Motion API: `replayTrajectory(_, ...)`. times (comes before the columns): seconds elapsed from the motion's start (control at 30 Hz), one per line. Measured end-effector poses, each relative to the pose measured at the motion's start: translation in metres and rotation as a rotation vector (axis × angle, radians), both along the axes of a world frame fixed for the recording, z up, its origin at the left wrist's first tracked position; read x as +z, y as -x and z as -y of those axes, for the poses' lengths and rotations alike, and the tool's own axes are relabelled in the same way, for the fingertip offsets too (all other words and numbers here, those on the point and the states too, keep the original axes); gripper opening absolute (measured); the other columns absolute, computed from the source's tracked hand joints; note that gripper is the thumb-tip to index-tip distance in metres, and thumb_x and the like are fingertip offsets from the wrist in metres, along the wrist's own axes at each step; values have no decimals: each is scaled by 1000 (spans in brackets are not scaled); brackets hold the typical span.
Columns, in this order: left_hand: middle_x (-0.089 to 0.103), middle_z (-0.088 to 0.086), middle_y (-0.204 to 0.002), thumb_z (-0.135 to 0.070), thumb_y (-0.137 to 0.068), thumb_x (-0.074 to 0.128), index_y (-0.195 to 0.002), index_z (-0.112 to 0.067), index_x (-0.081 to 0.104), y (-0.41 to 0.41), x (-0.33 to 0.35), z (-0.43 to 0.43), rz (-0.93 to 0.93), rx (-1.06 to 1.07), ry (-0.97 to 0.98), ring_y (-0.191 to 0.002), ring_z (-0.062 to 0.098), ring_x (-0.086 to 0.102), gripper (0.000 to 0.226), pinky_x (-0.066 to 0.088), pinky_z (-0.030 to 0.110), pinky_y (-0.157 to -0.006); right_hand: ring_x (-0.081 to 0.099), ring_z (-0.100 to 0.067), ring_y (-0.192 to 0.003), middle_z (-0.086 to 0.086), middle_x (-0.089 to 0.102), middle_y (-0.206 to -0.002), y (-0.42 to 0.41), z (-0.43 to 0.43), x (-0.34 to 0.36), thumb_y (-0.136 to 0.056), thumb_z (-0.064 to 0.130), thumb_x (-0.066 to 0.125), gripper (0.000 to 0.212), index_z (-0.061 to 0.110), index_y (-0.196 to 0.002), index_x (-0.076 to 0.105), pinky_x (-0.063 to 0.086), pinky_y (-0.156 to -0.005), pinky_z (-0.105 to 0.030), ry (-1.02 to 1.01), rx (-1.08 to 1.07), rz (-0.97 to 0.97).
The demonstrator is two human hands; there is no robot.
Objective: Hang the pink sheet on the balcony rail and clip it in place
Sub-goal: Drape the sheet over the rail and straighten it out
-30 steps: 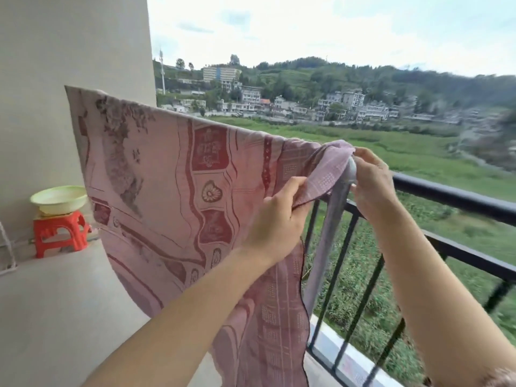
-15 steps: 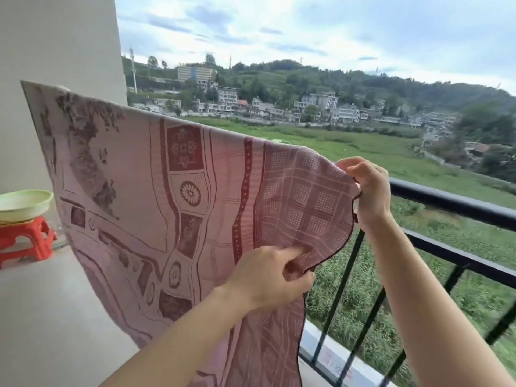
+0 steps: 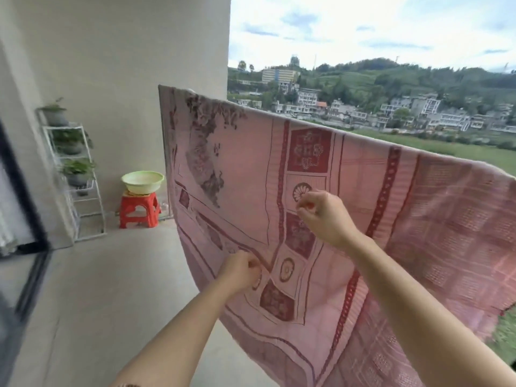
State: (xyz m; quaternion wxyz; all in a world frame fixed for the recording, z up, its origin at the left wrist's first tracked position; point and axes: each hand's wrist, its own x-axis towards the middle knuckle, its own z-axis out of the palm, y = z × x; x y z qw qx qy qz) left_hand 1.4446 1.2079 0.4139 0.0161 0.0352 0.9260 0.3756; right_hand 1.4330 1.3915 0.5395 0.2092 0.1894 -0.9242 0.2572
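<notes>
Fingers first: our right hand's (image 3: 325,219) fingertips (image 3: 302,208) are pressed together on a little pinch of the sheet (image 3: 363,174), thumb against forefinger, right beside a round flower motif, and the other fingers are curled in behind. Lower down and to the left, our left hand (image 3: 242,272) does much the same, its fingers (image 3: 253,266) bunched tight on the fabric next to another round motif, so both hands have hold of the cloth and nothing else. Both forearms reach up from the bottom of the view, the right one crossing over the lower right part of the cloth. The sheet itself is pink with dark red bands, squares and a blotchy darker print near its top left. It hangs spread out wide over the rail, which is hidden under it, and its top edge slopes down from the wall (image 3: 125,65) on the left to the right side of the view. Past its left edge there's a pale green basin (image 3: 142,180) sitting on a red stool (image 3: 139,210) against the wall, and just left of that a white rack (image 3: 83,208) with potted plants (image 3: 76,170) on its shelves. The grey floor (image 3: 111,289) runs under all of it. Over the top of the sheet we see fields, buildings and green hills (image 3: 377,76) under a cloudy sky.
</notes>
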Motion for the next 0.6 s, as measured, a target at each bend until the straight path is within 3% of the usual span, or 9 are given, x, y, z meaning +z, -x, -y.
replayTrajectory(0.17,61,4,-78,-16,-86,50,-77,-16,68,20,-19,83,74,209,-30,-74,22,53,20,38,24,-62,65,-18,-85,-1,71,-91,47,62,-55,-83,10,54,20,12,-90,73,54,-80,-35,-92,68,276)
replayTrajectory(0.27,59,4,-81,-15,-82,48,-76,-18,64,50,-27,118,56,272,-69,-77,24,53,18,40,27,-69,65,-19,-88,0,70,-91,82,93,-73,-85,11,53,20,13,-92,71,54,-80,-35,-132,90,330)
replayTrajectory(0.33,67,2,-92,-16,-85,49,-91,-15,73,74,-30,138,61,304,-110,-89,24,61,25,43,26,-74,63,-19,-89,0,68,-93,109,114,-82,-86,11,53,19,13,-93,70,53,-81,-34,-144,95,352)
replayTrajectory(0.47,59,-5,-80,-22,-80,48,-83,-31,66,133,-45,174,82,325,-166,-80,22,54,20,38,24,-70,60,-19,-98,1,66,-105,176,156,-104,-85,16,53,18,23,-95,66,51,-87,-35,-178,92,376)
replayTrajectory(0.6,68,0,-108,-16,-90,52,-109,-14,71,210,-56,211,104,377,-221,-104,19,61,27,40,20,-80,55,-21,-109,-4,63,-117,258,200,-119,-88,21,55,25,14,-110,65,47,-90,-34,-270,128,326)
